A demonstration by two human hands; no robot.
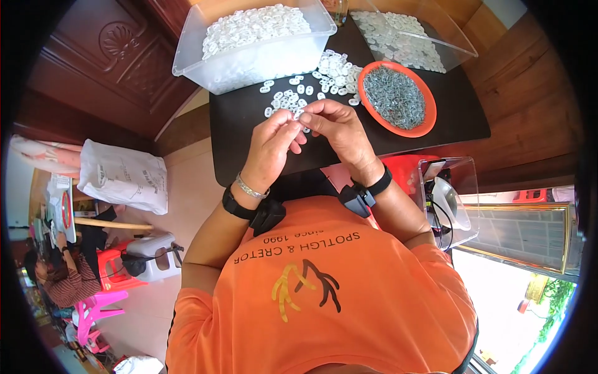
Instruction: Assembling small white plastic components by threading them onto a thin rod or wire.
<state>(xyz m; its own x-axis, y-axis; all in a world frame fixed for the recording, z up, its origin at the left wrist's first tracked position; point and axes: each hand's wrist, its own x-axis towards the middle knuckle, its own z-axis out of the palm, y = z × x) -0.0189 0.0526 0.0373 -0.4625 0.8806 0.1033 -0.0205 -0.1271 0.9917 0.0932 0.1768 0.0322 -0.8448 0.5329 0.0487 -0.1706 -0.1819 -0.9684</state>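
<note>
In the head view, the clock is centred on the meeting fingertips. The left hand [269, 142] points towards 1 o'clock, its thumb and forefinger brought together and its other fingers curled loosely below. The right hand [342, 132] comes in towards 10 o'clock, forefinger arched over a thumb laid nearly flat. Both grips are closed in a pinch at one spot, on what looks like a small white oval plastic piece [298, 115], mostly hidden by the fingertips. It is held over a dark brown smooth tabletop [458, 121]. The left forearm [215, 240] runs down towards 7 o'clock, the right forearm [398, 209] between 4 and 5, both elbows bent outward.

Just beyond the fingers, at 11 o'clock, lies a loose scatter of similar white pieces [286, 100]; a denser white heap [339, 75] sits between 1 and 2. Farther towards 11 stands a translucent plastic tub [261, 67] filled with such pieces. Near 3 o'clock, a round orange-red bowl [412, 132] holds many small grey metallic parts [395, 96]
</note>
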